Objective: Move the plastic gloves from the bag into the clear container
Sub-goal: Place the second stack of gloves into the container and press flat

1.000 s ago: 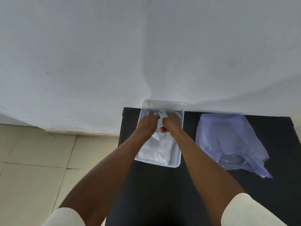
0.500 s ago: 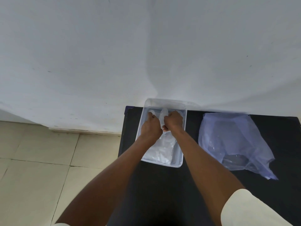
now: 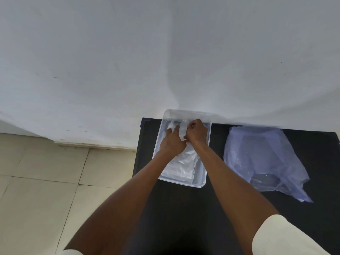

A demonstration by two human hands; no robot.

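A clear rectangular container [image 3: 200, 183] sits on the black table [image 3: 184, 208] against the wall. Crumpled clear plastic gloves [image 3: 182, 166] lie inside it. Both hands are in the container's far half. My left hand [image 3: 172, 142] lies flat with fingers spread, pressing down on the gloves. My right hand [image 3: 196, 133] is fisted, pinching a raised fold of glove plastic just right of the left hand. The translucent bluish bag [image 3: 261, 159] lies flattened on the table to the right, apart from both hands.
A white wall [image 3: 165, 52] rises directly behind the table. Beige floor tiles [image 3: 46, 181] lie to the left, past the table's left edge. Black tabletop shows in front of the container and around the bag.
My left hand has opened from a closed grip to flat, spread fingers on the gloves. Both hands have shifted slightly toward the container's far end. The bag has not moved.
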